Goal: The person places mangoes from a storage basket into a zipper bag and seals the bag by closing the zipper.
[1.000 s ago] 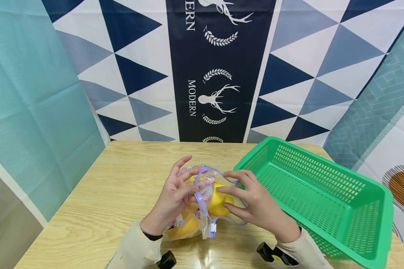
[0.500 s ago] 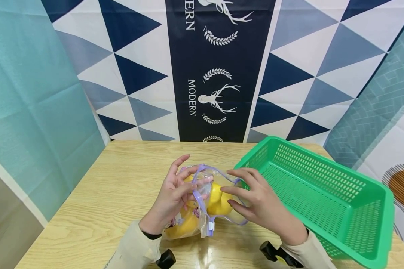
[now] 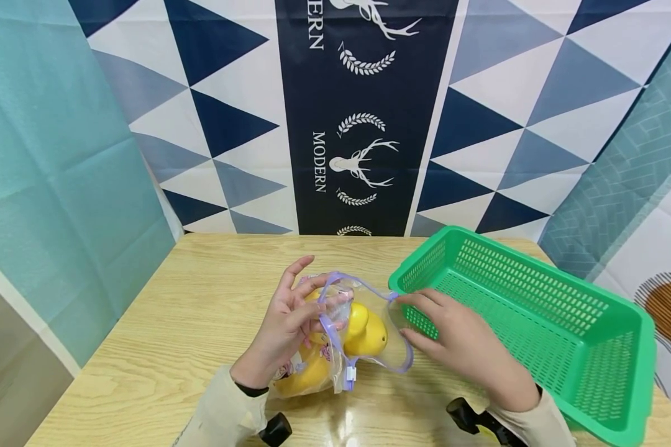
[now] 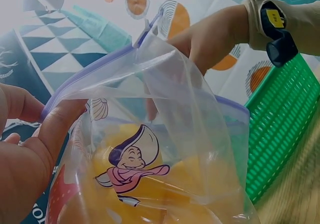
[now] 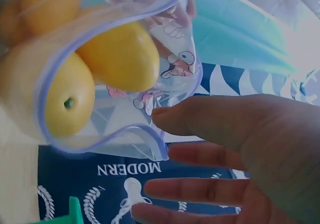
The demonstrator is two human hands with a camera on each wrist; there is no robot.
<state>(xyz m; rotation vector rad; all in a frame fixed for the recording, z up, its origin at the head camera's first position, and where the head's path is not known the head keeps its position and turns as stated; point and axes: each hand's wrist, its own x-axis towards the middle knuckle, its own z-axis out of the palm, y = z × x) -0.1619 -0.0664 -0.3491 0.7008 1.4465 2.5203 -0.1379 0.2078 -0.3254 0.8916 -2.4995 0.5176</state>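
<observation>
A clear zip bag (image 3: 401, 323) with a purple rim and printed cartoon figures lies near the table's front. Its mouth gapes toward the right, and a white slider (image 3: 350, 374) sits at the near corner. Several yellow fruits (image 3: 369, 338) are inside; one in the right wrist view has a green stem spot (image 5: 68, 103). My left hand (image 3: 279, 326) pinches the bag's rim between thumb and fingers, as the left wrist view confirms. At the mouth's right side, my right hand (image 3: 466, 341) holds nothing. Its fingers (image 5: 195, 190) are extended, and the fingertips are close to the rim's corner.
A green plastic basket (image 3: 604, 316) with perforated walls stands on the right of the wooden table (image 3: 201, 323), just beyond my right hand. Patterned cloth (image 3: 363, 93) hangs behind the table, and a teal sheet (image 3: 61, 155) hangs on the left.
My right hand has moved right, away from the bag's mouth toward the basket, exposing more of the yellow fruits. My left hand stays on the rim, nearly still.
</observation>
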